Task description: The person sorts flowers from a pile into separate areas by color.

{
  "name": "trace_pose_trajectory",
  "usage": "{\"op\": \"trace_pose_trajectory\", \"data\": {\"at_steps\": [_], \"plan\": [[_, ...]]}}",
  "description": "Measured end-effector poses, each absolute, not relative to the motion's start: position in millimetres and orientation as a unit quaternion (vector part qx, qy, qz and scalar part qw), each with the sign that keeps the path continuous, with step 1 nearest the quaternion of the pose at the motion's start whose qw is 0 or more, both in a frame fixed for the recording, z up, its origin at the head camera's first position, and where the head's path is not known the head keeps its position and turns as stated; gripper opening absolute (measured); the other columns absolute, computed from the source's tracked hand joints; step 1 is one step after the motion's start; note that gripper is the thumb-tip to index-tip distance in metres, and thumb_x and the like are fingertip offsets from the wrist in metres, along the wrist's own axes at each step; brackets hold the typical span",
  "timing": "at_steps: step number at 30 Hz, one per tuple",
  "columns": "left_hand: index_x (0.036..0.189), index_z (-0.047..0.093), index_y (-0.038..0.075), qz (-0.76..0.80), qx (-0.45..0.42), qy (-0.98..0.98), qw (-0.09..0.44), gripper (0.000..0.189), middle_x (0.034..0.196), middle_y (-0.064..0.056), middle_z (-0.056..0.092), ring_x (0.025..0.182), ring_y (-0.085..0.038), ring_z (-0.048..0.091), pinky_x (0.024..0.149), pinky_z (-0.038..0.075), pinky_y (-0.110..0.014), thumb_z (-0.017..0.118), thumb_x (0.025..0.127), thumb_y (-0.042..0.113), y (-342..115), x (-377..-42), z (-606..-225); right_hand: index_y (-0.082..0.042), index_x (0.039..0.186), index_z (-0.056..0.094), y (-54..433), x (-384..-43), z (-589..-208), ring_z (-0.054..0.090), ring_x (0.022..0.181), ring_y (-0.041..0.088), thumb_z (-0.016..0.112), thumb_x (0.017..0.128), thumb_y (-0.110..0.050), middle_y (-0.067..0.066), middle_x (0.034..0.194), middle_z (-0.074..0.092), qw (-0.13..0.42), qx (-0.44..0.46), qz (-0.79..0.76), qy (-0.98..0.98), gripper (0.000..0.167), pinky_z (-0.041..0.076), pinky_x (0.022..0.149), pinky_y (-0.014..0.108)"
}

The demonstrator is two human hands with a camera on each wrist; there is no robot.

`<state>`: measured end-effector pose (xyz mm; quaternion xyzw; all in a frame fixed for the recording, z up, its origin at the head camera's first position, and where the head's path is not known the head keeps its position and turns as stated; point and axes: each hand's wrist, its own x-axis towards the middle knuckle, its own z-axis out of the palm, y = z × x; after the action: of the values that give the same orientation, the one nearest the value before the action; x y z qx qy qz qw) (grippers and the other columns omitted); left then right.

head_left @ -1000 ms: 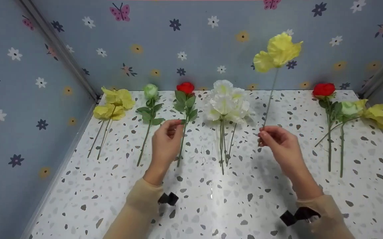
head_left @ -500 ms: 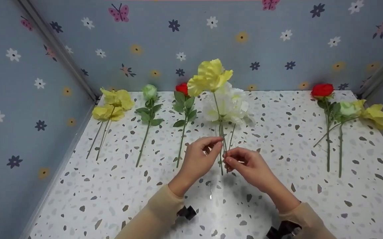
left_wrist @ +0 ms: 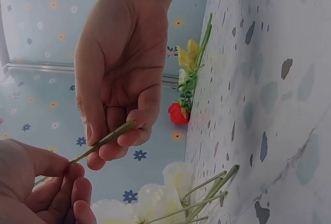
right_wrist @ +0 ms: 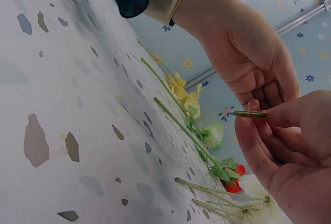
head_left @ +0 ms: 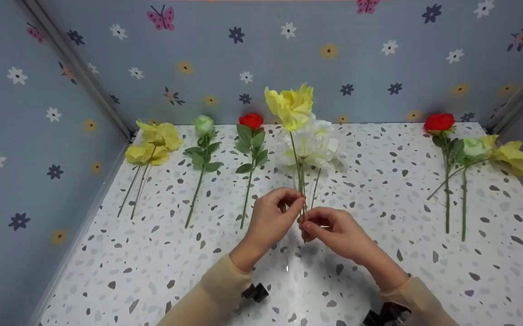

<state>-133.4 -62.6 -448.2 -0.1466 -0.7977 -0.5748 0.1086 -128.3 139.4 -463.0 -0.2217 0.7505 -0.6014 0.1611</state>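
- The left hand [head_left: 270,219] and right hand [head_left: 336,231] both pinch the stem [head_left: 294,148] of a yellow flower [head_left: 290,106].
- It is raised above the counter [head_left: 152,271], before white flowers [head_left: 319,144] near the back edge.

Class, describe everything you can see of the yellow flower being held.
The yellow flower has ruffled, fabric-like petals on a thin green stem without visible leaves. It is held nearly upright, leaning slightly left in the head view, where it partly overlaps the white flowers. The left hand pinches the stem; below it, the right hand grips near the lower end.
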Motion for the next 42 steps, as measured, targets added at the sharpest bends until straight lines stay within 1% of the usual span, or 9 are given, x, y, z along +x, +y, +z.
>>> {"op": "trace_pose_trajectory", "data": {"at_steps": [5, 12, 18, 21, 25, 30, 32, 36, 42], "plan": [[0.101, 0.08, 0.005, -0.571, -0.149, -0.799, 0.112, 0.003, 0.089, 0.0, 0.077, 0.076, -0.01, 0.063, 0.067, 0.05, -0.022, 0.077, 0.1, 0.006, -63.3, -132.8, -447.9, 0.008, 0.12, 0.073, 138.3, -127.4, -461.8, 0.078, 0.091, 0.027, 0.072, 0.107, -0.011, 0.025, 0.108, 0.075, 0.158, -0.222, -0.589, 0.761, 0.023, 0.066, 0.083, 0.036], [0.103, 0.079, 0.004, -0.578, -0.148, -0.795, 0.107, 0.004, 0.091, 0.0, 0.077, 0.078, -0.01, 0.065, 0.069, 0.055, -0.024, 0.077, 0.1, 0.005, -62.1, -130.1, -445.3, 0.008, 0.119, 0.074, 138.9, -127.1, -460.3, 0.079, 0.091, 0.025, 0.072, 0.106, -0.008, 0.021, 0.106, 0.077, 0.156, -0.228, -0.59, 0.759, 0.021, 0.066, 0.084, 0.037], [0.104, 0.079, 0.004, -0.587, -0.147, -0.79, 0.095, 0.005, 0.091, 0.0, 0.077, 0.079, -0.011, 0.066, 0.07, 0.055, -0.024, 0.076, 0.1, 0.007, -62.0, -129.6, -444.4, 0.013, 0.123, 0.072, 137.9, -127.8, -461.2, 0.079, 0.094, 0.024, 0.068, 0.107, -0.003, 0.026, 0.11, 0.077, 0.162, -0.242, -0.596, 0.748, 0.023, 0.067, 0.085, 0.038], [0.104, 0.079, 0.005, -0.593, -0.145, -0.788, 0.08, 0.006, 0.092, 0.001, 0.077, 0.078, -0.01, 0.066, 0.07, 0.054, -0.024, 0.075, 0.102, 0.009, -62.7, -129.6, -443.6, 0.013, 0.123, 0.072, 137.9, -127.5, -460.9, 0.079, 0.095, 0.022, 0.067, 0.108, -0.002, 0.03, 0.11, 0.075, 0.163, -0.252, -0.602, 0.74, 0.022, 0.067, 0.085, 0.038], [0.107, 0.079, 0.004, -0.601, -0.146, -0.784, 0.058, 0.01, 0.095, -0.002, 0.078, 0.079, -0.012, 0.068, 0.072, 0.055, -0.025, 0.073, 0.104, 0.011, -63.8, -128.8, -440.3, 0.011, 0.122, 0.073, 138.1, -126.9, -459.7, 0.078, 0.095, 0.021, 0.065, 0.108, -0.001, 0.033, 0.11, 0.074, 0.165, -0.259, -0.607, 0.733, 0.02, 0.067, 0.086, 0.039], [0.109, 0.079, 0.002, -0.61, -0.154, -0.776, 0.047, 0.012, 0.099, -0.006, 0.079, 0.083, -0.015, 0.07, 0.076, 0.058, -0.026, 0.073, 0.105, 0.012, -64.0, -127.7, -437.8, 0.011, 0.122, 0.073, 138.3, -126.2, -458.3, 0.079, 0.095, 0.021, 0.065, 0.108, -0.001, 0.035, 0.111, 0.073, 0.167, -0.261, -0.607, 0.732, 0.02, 0.066, 0.087, 0.039], [0.109, 0.079, 0.002, -0.614, -0.157, -0.772, 0.047, 0.012, 0.1, -0.007, 0.079, 0.084, -0.016, 0.07, 0.077, 0.058, -0.027, 0.074, 0.104, 0.011, -63.8, -127.1, -437.5, 0.013, 0.123, 0.072, 138.6, -126.2, -458.0, 0.079, 0.096, 0.022, 0.065, 0.108, -0.001, 0.035, 0.111, 0.073, 0.167, -0.263, -0.608, 0.731, 0.021, 0.066, 0.087, 0.04], [0.109, 0.079, 0.002, -0.62, -0.162, -0.766, 0.046, 0.011, 0.1, -0.007, 0.079, 0.085, -0.016, 0.071, 0.078, 0.058, -0.028, 0.074, 0.105, 0.01, -63.2, -125.6, -435.5, 0.016, 0.124, 0.07, 139.6, -126.4, -457.2, 0.079, 0.097, 0.022, 0.065, 0.109, -0.002, 0.036, 0.112, 0.073, 0.167, -0.27, -0.608, 0.727, 0.024, 0.066, 0.087, 0.04], [0.11, 0.078, 0.002, -0.622, -0.169, -0.763, 0.047, 0.01, 0.101, -0.006, 0.078, 0.088, -0.018, 0.072, 0.081, 0.059, -0.03, 0.073, 0.105, 0.01, -63.2, -124.7, -435.7, 0.014, 0.124, 0.071, 140.7, -126.0, -457.0, 0.079, 0.097, 0.023, 0.064, 0.11, -0.003, 0.034, 0.112, 0.073, 0.163, -0.282, -0.604, 0.727, 0.024, 0.066, 0.086, 0.04]]}}
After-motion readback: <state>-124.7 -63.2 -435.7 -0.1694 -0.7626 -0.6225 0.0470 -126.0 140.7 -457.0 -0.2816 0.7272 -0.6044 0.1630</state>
